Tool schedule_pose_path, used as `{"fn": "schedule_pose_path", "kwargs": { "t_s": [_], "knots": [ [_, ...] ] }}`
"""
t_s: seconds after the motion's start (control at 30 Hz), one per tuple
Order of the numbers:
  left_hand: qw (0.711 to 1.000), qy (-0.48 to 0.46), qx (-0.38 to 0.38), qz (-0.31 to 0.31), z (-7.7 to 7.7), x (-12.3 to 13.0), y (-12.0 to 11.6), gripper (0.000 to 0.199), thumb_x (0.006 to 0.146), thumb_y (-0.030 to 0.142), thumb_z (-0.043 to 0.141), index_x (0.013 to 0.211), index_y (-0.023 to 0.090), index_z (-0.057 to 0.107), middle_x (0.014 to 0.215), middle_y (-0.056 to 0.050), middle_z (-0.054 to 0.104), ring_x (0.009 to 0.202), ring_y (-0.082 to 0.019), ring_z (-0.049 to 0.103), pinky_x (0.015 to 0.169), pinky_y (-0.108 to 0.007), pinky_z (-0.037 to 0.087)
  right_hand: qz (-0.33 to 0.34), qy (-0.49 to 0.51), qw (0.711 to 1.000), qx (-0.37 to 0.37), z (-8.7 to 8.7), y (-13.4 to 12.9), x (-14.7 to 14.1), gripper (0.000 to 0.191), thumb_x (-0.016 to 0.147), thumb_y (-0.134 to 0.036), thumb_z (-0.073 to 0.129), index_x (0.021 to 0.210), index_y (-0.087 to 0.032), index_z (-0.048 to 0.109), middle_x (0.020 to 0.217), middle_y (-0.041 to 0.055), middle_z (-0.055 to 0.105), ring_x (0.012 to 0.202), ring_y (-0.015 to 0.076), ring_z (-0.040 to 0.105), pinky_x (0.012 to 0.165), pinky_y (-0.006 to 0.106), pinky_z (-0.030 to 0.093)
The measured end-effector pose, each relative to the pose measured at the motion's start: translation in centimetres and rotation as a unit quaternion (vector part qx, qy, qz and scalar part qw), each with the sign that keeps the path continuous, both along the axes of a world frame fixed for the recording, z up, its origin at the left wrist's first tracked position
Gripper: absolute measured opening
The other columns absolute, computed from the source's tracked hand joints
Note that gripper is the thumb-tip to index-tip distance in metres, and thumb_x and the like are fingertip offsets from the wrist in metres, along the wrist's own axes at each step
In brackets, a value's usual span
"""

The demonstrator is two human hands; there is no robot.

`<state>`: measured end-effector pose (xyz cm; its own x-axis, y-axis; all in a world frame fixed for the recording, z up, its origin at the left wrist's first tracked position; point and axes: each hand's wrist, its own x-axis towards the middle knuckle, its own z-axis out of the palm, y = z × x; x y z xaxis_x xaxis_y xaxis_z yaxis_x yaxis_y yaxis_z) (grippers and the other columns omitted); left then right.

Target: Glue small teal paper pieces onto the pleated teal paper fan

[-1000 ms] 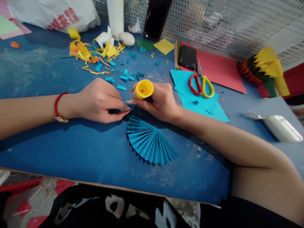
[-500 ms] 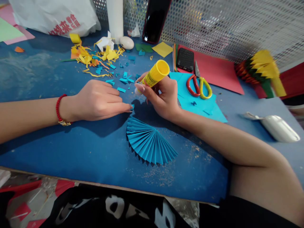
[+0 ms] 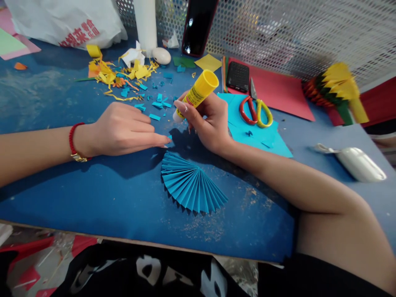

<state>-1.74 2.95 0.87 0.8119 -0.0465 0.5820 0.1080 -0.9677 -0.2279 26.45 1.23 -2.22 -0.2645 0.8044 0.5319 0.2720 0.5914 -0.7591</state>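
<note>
My right hand [image 3: 210,121] is wrapped round a yellow glue stick [image 3: 198,93], its white end tilted down to the left above the table. My left hand [image 3: 123,130], with a red bracelet at the wrist, has its fingertips pressed on a small blue paper piece [image 3: 170,137]. Just in front of the fingertips lies a pleated blue paper fan [image 3: 193,183], spread out and touched by neither hand. Behind my hands are blue paper scraps [image 3: 157,104].
Scissors [image 3: 260,113] lie on light blue sheets [image 3: 238,130] at the right, near red paper [image 3: 281,90] and a black object [image 3: 238,76]. A white case [image 3: 360,165] is farther right. Yellow scraps [image 3: 107,76], a white bag [image 3: 68,22] and a phone [image 3: 199,27] stand or lie behind.
The whole view has shifted a little, so things appear slightly farther left. Both hands keep nearly the same pose, with the glue stick still in my right hand.
</note>
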Motion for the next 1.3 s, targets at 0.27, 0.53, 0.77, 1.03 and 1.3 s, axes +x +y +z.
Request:
{"fn": "schedule_pose_path", "kwargs": {
  "t_s": [0.27, 0.53, 0.77, 1.03, 1.3],
  "knots": [
    [0.999, -0.006, -0.034, 0.034, -1.8, 0.0, 0.8, 0.035, 0.133, 0.038, 0.057, 0.120, 0.028, 0.088, 0.070, 0.004, 0.065, 0.065, -0.017, 0.054, 0.063, -0.035, 0.039, 0.014, 0.038, 0.999, -0.002, -0.1, 0.5, -0.3, 0.071, 0.109, -0.094, 0.079, 0.107, -0.023, 0.074, 0.084, 0.0008, 0.075, 0.067, 0.0157, 0.056, 0.064, 0.037, 0.042],
    [0.992, -0.002, -0.117, 0.035, -1.4, 0.0, 1.1, 0.029, 0.132, 0.047, 0.070, 0.125, 0.026, 0.088, 0.081, 0.005, 0.080, 0.067, -0.012, 0.068, 0.066, -0.029, 0.046, 0.007, 0.032, 0.999, -0.017, -0.2, 0.6, -0.5, 0.075, 0.107, -0.098, 0.077, 0.113, -0.023, 0.076, 0.087, 0.0010, 0.080, 0.060, 0.0137, 0.060, 0.058, 0.035, 0.046],
    [0.947, 0.076, -0.314, 0.005, -0.4, 0.5, 1.4, 0.030, 0.123, 0.044, 0.077, 0.136, 0.018, 0.082, 0.064, 0.012, 0.056, 0.051, -0.007, 0.053, 0.057, -0.022, 0.040, 0.078, 0.072, 0.994, -0.027, -0.1, 0.8, -0.6, 0.068, 0.107, -0.090, 0.086, 0.124, -0.026, 0.072, 0.094, -0.0016, 0.080, 0.062, 0.0121, 0.069, 0.065, 0.029, 0.064],
    [0.883, 0.062, -0.466, -0.004, -0.2, 0.8, 1.8, 0.011, 0.110, 0.031, 0.085, 0.119, 0.027, 0.080, 0.062, 0.009, 0.048, 0.049, -0.012, 0.042, 0.048, -0.027, 0.038, 0.057, -0.008, 0.998, -0.011, 0.0, 0.4, 0.1, 0.073, 0.115, -0.095, 0.067, 0.133, -0.025, 0.073, 0.100, 0.0020, 0.080, 0.067, 0.0150, 0.072, 0.067, 0.032, 0.068],
    [0.884, 0.046, -0.465, -0.012, 0.0, 0.9, 1.9, 0.004, 0.112, 0.029, 0.081, 0.109, 0.026, 0.080, 0.062, 0.009, 0.044, 0.050, -0.011, 0.038, 0.048, -0.025, 0.035, 0.050, -0.027, 0.998, -0.037, 0.1, 0.3, 0.2, 0.073, 0.114, -0.096, 0.069, 0.134, -0.026, 0.074, 0.100, 0.0023, 0.084, 0.069, 0.0159, 0.075, 0.066, 0.029, 0.068]
  ]
}}
